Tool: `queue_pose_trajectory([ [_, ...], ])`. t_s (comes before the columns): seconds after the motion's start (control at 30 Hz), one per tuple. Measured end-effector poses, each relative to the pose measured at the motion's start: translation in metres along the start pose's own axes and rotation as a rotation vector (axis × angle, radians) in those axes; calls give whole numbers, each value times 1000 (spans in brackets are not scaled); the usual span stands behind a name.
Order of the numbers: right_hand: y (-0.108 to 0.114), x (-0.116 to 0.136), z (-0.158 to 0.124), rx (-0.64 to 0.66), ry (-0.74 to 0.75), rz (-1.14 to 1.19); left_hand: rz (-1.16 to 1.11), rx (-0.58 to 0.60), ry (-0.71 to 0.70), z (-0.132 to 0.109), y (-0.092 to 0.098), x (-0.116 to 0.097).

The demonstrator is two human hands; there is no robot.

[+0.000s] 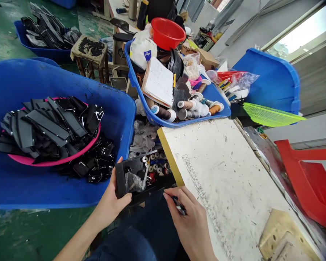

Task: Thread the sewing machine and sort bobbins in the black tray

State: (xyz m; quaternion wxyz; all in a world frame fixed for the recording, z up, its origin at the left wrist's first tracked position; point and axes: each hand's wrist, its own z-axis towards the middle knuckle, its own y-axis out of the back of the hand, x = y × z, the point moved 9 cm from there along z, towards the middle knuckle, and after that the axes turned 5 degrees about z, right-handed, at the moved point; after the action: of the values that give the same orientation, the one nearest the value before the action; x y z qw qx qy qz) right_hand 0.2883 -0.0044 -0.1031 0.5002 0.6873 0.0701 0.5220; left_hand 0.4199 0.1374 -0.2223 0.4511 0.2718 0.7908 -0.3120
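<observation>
My left hand grips the near left end of a black drawer, fingers behind its wall and thumb over the front. The drawer stands pulled out beneath a white tabletop. Inside it are several bobbins, a crumpled clear plastic bag and a thin pale stick. My right hand is by the drawer's right end, at the table's edge, its thumb and forefinger pinched together. Something small, dark and shiny shows under its curled fingers; its kind cannot be made out.
On the left stands a large blue tub with black strips in a pink basket. A blue tray of thread spools and a notebook lies behind the tabletop. A cream machine part sits at the lower right.
</observation>
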Motion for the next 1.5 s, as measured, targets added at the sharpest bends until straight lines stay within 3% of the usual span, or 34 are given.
queue_pose_trajectory([
  [0.37,-23,-12,-27,83,-61,56,41,-12,41,0,2,-1],
  [0.67,-24,-2,-20,49,-68,65,30,-5,78,-1,3,-1],
  [1.0,-50,-4,19,165,-93,-381,59,-15,13,-1,5,3],
  [1.23,-50,11,40,293,-22,-704,68,0,7,0,4,2],
  [1.33,-49,16,43,285,13,-776,50,7,5,1,4,2],
  [1.5,-55,5,48,333,-102,-874,63,3,9,0,4,-5],
])
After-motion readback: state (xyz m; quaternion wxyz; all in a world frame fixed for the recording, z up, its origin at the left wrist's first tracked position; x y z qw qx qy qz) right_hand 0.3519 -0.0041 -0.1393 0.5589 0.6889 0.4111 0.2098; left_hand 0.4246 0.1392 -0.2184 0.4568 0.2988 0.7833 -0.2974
